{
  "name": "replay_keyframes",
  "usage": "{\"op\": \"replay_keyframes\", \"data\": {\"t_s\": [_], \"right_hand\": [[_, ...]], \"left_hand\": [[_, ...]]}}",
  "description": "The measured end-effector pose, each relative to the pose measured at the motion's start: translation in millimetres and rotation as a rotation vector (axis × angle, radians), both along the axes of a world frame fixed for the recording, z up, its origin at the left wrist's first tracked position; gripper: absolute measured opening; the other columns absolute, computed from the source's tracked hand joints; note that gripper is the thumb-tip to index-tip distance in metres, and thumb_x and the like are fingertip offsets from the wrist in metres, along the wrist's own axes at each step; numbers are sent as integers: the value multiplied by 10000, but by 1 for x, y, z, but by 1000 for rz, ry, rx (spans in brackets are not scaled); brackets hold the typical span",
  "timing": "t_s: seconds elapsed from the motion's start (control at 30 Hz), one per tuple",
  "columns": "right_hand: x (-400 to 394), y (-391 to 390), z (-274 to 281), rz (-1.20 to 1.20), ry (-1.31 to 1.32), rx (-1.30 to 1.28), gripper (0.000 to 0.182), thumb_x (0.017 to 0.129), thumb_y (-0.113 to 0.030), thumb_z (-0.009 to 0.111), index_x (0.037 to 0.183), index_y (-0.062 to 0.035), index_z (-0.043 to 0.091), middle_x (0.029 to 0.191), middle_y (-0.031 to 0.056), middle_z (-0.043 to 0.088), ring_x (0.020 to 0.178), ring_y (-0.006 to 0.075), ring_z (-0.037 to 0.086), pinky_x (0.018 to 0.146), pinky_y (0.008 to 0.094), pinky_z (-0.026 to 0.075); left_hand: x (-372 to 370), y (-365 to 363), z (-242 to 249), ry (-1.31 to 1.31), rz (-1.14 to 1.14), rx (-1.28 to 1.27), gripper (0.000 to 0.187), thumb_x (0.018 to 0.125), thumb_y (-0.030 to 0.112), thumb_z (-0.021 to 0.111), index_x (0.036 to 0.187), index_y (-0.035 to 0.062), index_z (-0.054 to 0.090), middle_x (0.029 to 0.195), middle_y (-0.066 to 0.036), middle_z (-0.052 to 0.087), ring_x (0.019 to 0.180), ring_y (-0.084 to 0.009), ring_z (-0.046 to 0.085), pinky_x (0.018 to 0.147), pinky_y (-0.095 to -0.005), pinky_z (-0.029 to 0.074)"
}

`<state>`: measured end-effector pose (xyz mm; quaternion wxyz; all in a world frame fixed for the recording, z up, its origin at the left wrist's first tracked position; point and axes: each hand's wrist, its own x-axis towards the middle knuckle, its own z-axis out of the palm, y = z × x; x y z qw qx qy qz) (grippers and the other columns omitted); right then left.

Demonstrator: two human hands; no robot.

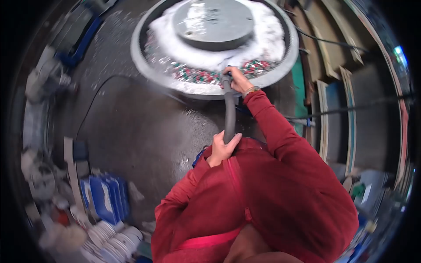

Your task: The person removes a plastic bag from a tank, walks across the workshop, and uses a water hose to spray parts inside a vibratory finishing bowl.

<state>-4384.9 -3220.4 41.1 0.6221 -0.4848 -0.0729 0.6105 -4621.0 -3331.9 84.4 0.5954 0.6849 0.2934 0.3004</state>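
My right hand (239,80) is closed around the front end of a thick grey hose (230,109), just over the near rim of a large round bowl (193,90). Lower down, close to my body, my left hand (222,148) wraps round the same hose. White foam (268,30) covers much of the bowl's contents. Small red, green and pale pieces (197,73) show along the near side. A round grey metal cover (215,24) with a wet top rises in the bowl's middle. Whether water leaves the hose is too blurred to tell.
A dark cable (92,101) curves over the wet floor (140,116). Blue crates (107,197) and stacked white containers (116,243) stand at lower left. Along the right are wooden-edged troughs (337,122), with another dark cable (351,108) running across them.
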Motion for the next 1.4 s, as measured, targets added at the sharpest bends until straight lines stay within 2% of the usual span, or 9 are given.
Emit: {"op": "replay_keyframes", "data": {"t_s": [0.37, 0.53, 0.67, 0.77, 0.87, 0.9, 1.0, 1.27, 1.4], "right_hand": [[-128, 64, 89, 139, -141, 192, 251, 710, -168, 552, 908, -28, 489, 731, 95, 537, 621, 224, 586, 472, 355, 505], [-97, 60, 25, 110, 56, 177, 496, 695, -142, 610, 1117, -78, 358, 945, 164, 496, 723, 317, 577, 511, 388, 504], [-85, 19, 26, -90, 4, 163, 278, 733, -165, 574, 943, -14, 472, 842, 150, 528, 659, 305, 571, 583, 445, 518], [-55, -7, 9, -226, 97, 231, 230, 767, -184, 574, 923, -37, 492, 753, 110, 547, 639, 235, 572, 505, 369, 480], [-60, -46, 36, -440, -497, 457, 199, 804, -201, 576, 967, -94, 534, 830, 56, 587, 690, 185, 576, 548, 341, 495], [-62, -53, 47, -452, -93, 423, 223, 809, -214, 582, 1002, -107, 548, 879, 44, 600, 733, 161, 580, 557, 327, 509], [-60, -55, 65, -499, -25, 196, 195, 816, -281, 551, 917, -114, 543, 727, 0, 525, 678, 113, 532, 556, 371, 531], [-52, -29, 39, -303, -114, 74, 336, 825, -438, 479, 952, -129, 519, 796, 6, 482, 733, 134, 479, 593, 440, 520], [-47, -5, 36, -266, -79, 29, 370, 847, -454, 477, 1012, -123, 492, 797, 15, 505, 693, 133, 499, 545, 418, 531]], "left_hand": [[-69, 19, -3, -187, 119, 114, 170, 740, 78, 680, 653, 30, 542, 477, -21, 504, 408, -84, 487, 403, -258, 367], [-89, 33, -6, -117, 84, 70, 150, 752, 126, 673, 752, 17, 570, 514, -39, 533, 429, -89, 500, 416, -265, 378], [-98, 41, 3, -54, -28, 8, 195, 754, 137, 671, 885, 19, 588, 542, -70, 551, 471, -86, 531, 446, -259, 414], [-89, 40, -5, -114, -166, 87, 223, 753, 135, 673, 933, 29, 597, 563, -67, 571, 491, -91, 551, 468, -268, 440], [-69, 34, -1, -245, -286, 158, 230, 753, 97, 671, 959, 20, 603, 609, -54, 599, 542, -95, 582, 489, -263, 452], [-72, 32, -2, -180, -381, 62, 225, 768, 97, 653, 967, 7, 598, 608, -45, 588, 545, -103, 575, 502, -261, 449], [-65, 27, 12, -256, -535, -154, 375, 832, 391, 546, 784, 20, 528, 509, -1, 464, 416, -73, 410, 403, -224, 303], [-61, 43, 11, 7, -307, 50, 214, 750, 203, 663, 719, 26, 549, 509, -62, 516, 442, -148, 500, 470, -297, 396], [-49, 56, 11, -131, -320, -346, 279, 827, 248, 582, 936, -9, 583, 517, -31, 501, 459, -109, 498, 457, -260, 399]]}}
